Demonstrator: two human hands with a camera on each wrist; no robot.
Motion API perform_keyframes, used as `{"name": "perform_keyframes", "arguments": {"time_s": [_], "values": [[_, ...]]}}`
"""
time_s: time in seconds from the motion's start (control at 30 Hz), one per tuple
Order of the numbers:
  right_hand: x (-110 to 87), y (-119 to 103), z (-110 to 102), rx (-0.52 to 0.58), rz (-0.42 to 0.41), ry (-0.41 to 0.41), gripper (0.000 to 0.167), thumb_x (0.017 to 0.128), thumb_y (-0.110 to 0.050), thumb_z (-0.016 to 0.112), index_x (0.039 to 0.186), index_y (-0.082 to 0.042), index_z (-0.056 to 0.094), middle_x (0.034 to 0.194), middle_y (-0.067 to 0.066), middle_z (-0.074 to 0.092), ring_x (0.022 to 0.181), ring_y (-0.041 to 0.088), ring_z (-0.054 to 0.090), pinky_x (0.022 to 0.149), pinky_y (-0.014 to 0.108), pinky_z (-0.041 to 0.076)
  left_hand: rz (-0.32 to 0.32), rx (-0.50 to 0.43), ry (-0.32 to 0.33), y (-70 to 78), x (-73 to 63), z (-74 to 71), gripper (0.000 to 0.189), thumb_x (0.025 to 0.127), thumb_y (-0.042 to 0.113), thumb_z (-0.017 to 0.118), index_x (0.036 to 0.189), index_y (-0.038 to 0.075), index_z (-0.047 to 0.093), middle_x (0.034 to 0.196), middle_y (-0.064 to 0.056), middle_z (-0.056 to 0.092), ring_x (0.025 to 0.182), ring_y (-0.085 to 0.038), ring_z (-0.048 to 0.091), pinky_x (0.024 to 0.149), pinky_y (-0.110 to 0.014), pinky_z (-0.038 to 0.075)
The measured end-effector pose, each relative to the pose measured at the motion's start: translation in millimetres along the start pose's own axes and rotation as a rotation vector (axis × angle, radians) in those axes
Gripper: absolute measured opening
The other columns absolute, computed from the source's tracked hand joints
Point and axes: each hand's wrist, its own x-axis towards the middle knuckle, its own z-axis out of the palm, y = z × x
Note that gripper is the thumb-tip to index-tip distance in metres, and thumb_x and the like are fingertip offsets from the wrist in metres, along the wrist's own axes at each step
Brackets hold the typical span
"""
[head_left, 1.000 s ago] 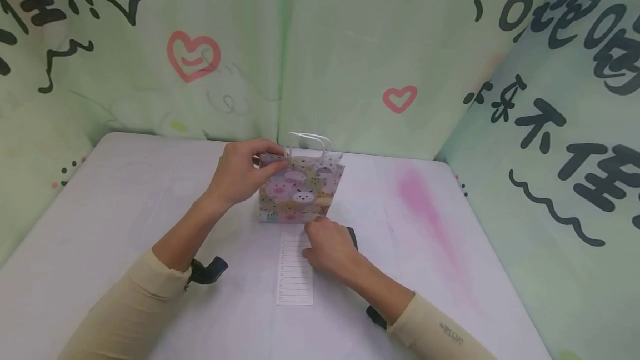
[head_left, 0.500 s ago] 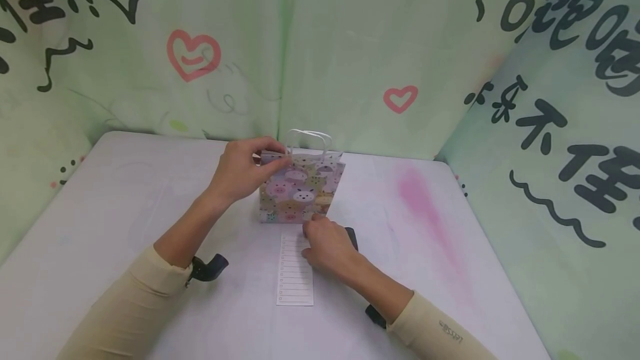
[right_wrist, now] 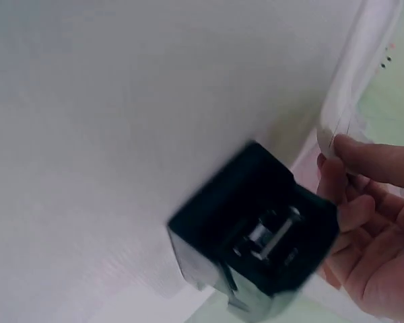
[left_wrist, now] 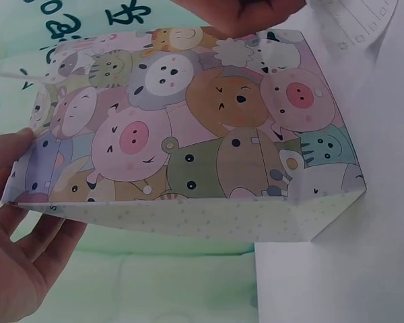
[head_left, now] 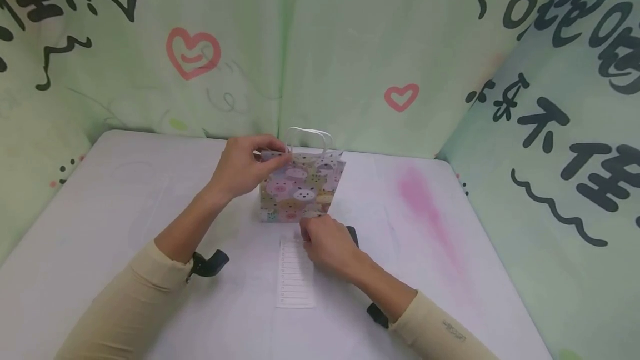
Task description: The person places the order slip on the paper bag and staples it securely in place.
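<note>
My left hand [head_left: 245,165] grips the upper left corner of a small paper gift bag [head_left: 302,190] printed with cartoon animals, which stands upright with white handles. In the left wrist view the thumb lies on the front of the bag [left_wrist: 202,134] and the fingers behind it. My right hand [head_left: 327,240], in front of the bag's base, pinches the far end of a narrow lined checklist sheet [head_left: 295,276]. In the right wrist view the sheet [right_wrist: 333,131] bends up between thumb and forefinger; the left wrist view shows the checklist [left_wrist: 357,20] only in part.
A black object [head_left: 353,235] lies just right of my right hand, half hidden by it. In the right wrist view this black object [right_wrist: 256,222] shows a small metal fitting. A green printed curtain [head_left: 335,43] hangs behind the white table [head_left: 150,193].
My right fingers have closed on the far end of the sheet and shifted slightly left; the sheet has moved a little toward the near edge. My left hand keeps its grip on the bag.
</note>
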Motion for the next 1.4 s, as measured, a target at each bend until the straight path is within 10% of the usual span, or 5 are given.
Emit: {"name": "perform_keyframes", "arguments": {"time_s": [0.57,1.4], "values": [[-9.7,5,-61,0.148,-0.201,0.252,0.011,0.093,-0.009,0.079,0.098,-0.015,0.071,0.086,-0.005,0.071,0.077,0.010,0.061,0.070,0.024,0.054,-0.012,-0.040,-0.050,-2.5,7.0,-5.2,0.014,0.095,0.023,0.078,0.103,0.011,0.078,0.106,-0.006,0.078,0.099,-0.022,0.073,0.088,-0.043,0.062],[3.6,-4,-88,0.118,-0.232,0.708,0.007,0.094,-0.010,0.077,0.101,-0.008,0.077,0.084,0.003,0.076,0.069,0.012,0.062,0.059,0.027,0.050,-0.019,-0.056,-0.100,-4.9,6.5,-10.8,0.018,0.095,0.028,0.077,0.107,0.014,0.080,0.108,-0.002,0.078,0.103,-0.021,0.070,0.093,-0.045,0.059]]}}
